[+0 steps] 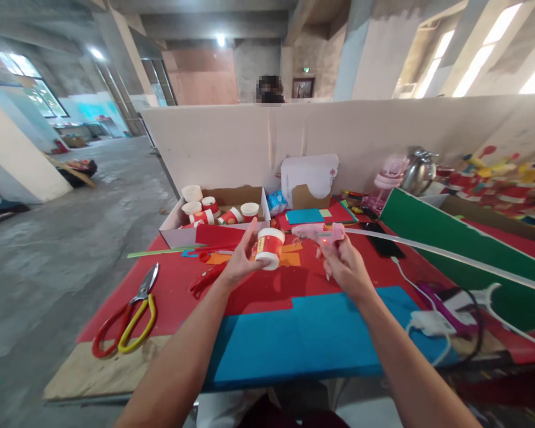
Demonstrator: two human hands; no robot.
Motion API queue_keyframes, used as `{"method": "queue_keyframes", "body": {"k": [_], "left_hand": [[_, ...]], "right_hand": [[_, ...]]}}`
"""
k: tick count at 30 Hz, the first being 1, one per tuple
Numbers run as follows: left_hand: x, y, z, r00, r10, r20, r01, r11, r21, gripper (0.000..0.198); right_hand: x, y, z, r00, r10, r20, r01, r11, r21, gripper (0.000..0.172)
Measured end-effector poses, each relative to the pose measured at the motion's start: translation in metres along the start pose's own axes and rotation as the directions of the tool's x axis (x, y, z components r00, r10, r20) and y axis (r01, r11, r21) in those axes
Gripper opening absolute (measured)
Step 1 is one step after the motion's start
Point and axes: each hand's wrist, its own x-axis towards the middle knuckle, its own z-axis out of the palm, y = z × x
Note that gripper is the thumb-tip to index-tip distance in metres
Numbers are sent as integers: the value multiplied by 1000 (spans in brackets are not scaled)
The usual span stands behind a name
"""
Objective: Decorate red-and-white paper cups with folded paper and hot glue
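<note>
My left hand (pixel 243 258) holds a white paper cup (pixel 270 248) with a red band, tilted, with the thumb at its lower side and the fingers behind it. My right hand (pixel 345 264) grips a pink glue gun (pixel 318 233) whose nozzle end points left, a little above and right of the cup. A long translucent glue stick (pixel 428 248) runs out of the gun's back to the right. Orange paper pieces (pixel 289 259) lie on the red table surface behind the cup. Gun and cup are apart.
Scissors (pixel 136 315) lie at the left. A box (pixel 178 235) of similar cups stands behind. Blue sheets (pixel 294 339) cover the front. A phone (pixel 381 239), white cables and a green board (pixel 463 255) are at the right. A person's head shows beyond the partition (pixel 223 142).
</note>
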Motion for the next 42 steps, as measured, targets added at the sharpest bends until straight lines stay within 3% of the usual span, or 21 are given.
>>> {"method": "queue_keyframes", "body": {"k": [4, 9, 16, 22, 29, 42], "left_hand": [[-2, 5, -6, 992, -112, 52, 123, 943, -310, 103], [-6, 10, -10, 978, -168, 126, 208, 865, -456, 100], [-7, 7, -16, 966, -216, 142, 257, 855, -450, 102], [-7, 10, -16, 960, -219, 173, 275, 856, -438, 104], [-5, -2, -21, 962, -189, 199, 266, 821, -505, 105], [-6, -2, -23, 959, -232, 162, 282, 832, -478, 101]], "right_hand": [[0, -7, 1, 995, 89, 39, -95, 982, 163, 33], [-1, -9, 4, 993, 99, 65, -109, 980, 168, 33], [-2, -5, 6, 994, 69, 82, -75, 994, 74, 30], [-3, -13, 5, 990, 98, 97, -106, 991, 81, 33], [-4, -18, 6, 982, 138, 126, -151, 982, 109, 34], [-6, -17, 3, 980, 139, 145, -148, 988, 54, 33]]}}
